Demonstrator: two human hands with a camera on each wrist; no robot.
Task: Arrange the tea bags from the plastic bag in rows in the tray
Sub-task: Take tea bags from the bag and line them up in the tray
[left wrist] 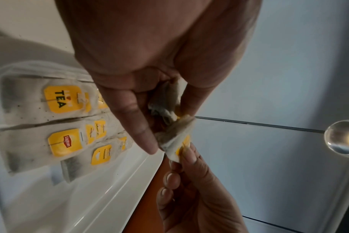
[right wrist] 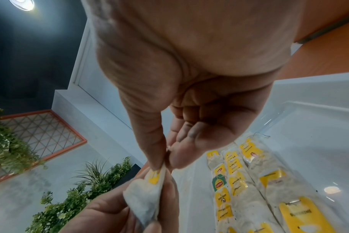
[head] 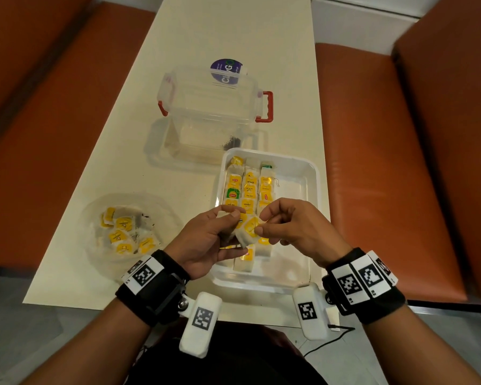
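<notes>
Orange benches [head: 372, 134] flank the pale table [head: 206, 31] where the work sits; above the tray [head: 313, 190] both hands meet on one tea bag [head: 249, 229]. The right hand [head: 297, 232] pinches its yellow tag end between thumb and forefinger, other fingers loosely curled; the left hand [head: 208, 240] has its grip closed round the pouch end, and seems to hold a second crumpled bag [left wrist: 165, 97] in the palm, probably keeping spares ready while the right hand draws one free and straightens it for laying down. Below them the tray carries three rows of bags lying flat, tags up, filling its left part; its right part is bare, so a fourth row would likely start there. To the left, well apart from the tray, the plastic bag [head: 95, 218] lies open with several bags still heaped inside; the task looks well advanced but unfinished. Beyond the tray stands a clear lidded box [head: 211, 107] with red latches, a few dark specks on its floor.
</notes>
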